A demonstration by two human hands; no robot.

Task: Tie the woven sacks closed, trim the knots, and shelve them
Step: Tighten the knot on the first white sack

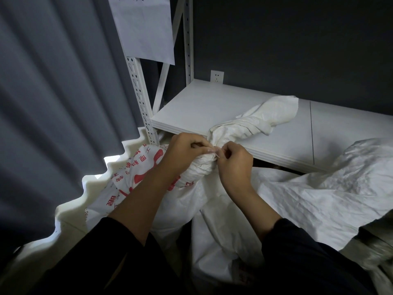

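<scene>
A white woven sack (146, 177) with red print stands in front of me, its neck gathered tight. The loose mouth of the sack (265, 116) flops onto the white shelf (191, 107). My left hand (185, 150) and my right hand (231, 160) meet at the gathered neck. Each pinches a thin pale tie there. The tie itself is mostly hidden by my fingers.
More white woven sacks (319, 192) lie crumpled to the right and below. A white metal rack upright (140, 99) with slots stands behind the sack, with a paper sheet (146, 28) hanging on it. A grey curtain (53, 92) fills the left. A wall socket (217, 76) sits behind the shelf.
</scene>
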